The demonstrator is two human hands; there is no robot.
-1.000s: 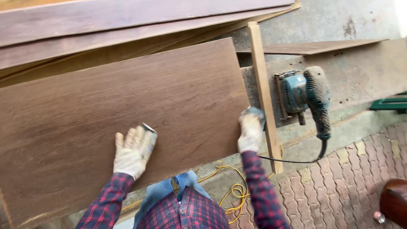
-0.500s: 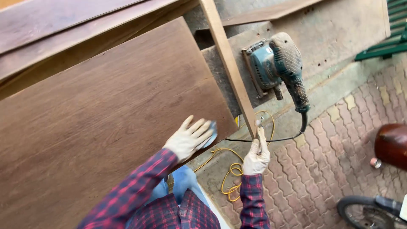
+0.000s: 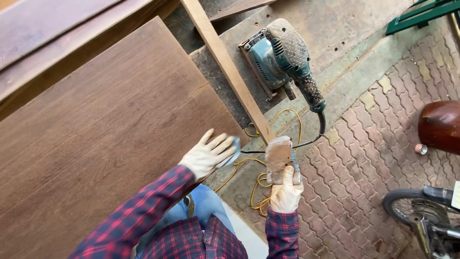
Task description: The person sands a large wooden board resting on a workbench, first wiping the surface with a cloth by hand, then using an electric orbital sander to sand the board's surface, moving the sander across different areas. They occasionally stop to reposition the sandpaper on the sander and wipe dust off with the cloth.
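Wood dominates: a big dark brown board [image 3: 100, 139] lies flat across the left of the view, its grain running slantwise, with more dark planks [image 3: 52, 43] stacked beyond its far edge. Right of it, a rough grey table [image 3: 335, 52] carries a pale wooden strip [image 3: 225, 67] laid slantwise and a teal power sander [image 3: 280, 57], whose black cord [image 3: 316, 136] trails down to the brick paving [image 3: 364, 158], near a loose yellow cable [image 3: 261, 184]. A two-wheeler's wheel [image 3: 417, 211] shows at the lower right. The gloved left hand [image 3: 208, 154] rests on the board's near right corner, fingers spread, with a small blue pad [image 3: 234, 148] under the fingertips. The gloved right hand [image 3: 286, 192], off the board's edge and above the paving, has its fingers closed around a dusty sanding block [image 3: 279, 156], held upright just below the strip's near end.
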